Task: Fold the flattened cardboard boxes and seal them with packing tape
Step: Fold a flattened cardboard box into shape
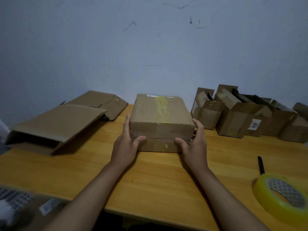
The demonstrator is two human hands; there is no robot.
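A folded, closed cardboard box (pixel 160 114) with yellowish tape along its top stands at the middle of the wooden table (pixel 150 177). My left hand (pixel 128 140) lies flat against its left side, thumb on the front face. My right hand (pixel 193 140) lies against its right side the same way, fingers straight. A roll of yellow packing tape (pixel 281 195) lies at the near right. Flattened cardboard boxes (pixel 55 124) lie at the left, one partly opened.
Several folded and open boxes (pixel 246 117) crowd the back right by the wall. A black pen-like tool (pixel 261 165) lies just beyond the tape roll. More flat cardboard (pixel 103 102) sits at the back left. The table's front edge runs below my forearms.
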